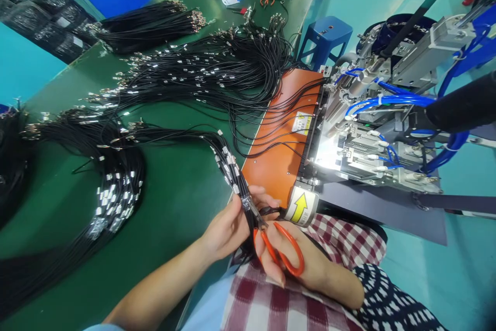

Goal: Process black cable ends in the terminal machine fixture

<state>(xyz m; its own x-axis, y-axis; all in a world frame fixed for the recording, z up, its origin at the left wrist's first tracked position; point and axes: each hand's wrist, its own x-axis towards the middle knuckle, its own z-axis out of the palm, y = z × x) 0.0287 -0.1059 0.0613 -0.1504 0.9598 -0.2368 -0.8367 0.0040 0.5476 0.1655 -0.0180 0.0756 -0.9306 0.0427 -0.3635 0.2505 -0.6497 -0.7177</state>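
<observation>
A bundle of thin black cables [237, 178] with silvery tags or sleeves along it lies in my left hand [227, 227], whose fingers are wrapped around it near the table's front edge. My right hand [312, 264] grips scissors with orange-red handles [295, 248]. Their blades point up and left, against the bundle beside my left fingers; whether they are apart or closed on anything I cannot tell. The bundle's far part runs back left over the green table [182, 186]. Its lower end is partly hidden by my hands.
Large heaps of black cables [174, 73] cover the back of the table, with a curved bundle [124, 181] at left. A machine [372, 129] with blue hoses stands at right, cables running over its orange plate [271, 166]. Behind are a blue stool [329, 31] and orange-handled scissors [267, 0].
</observation>
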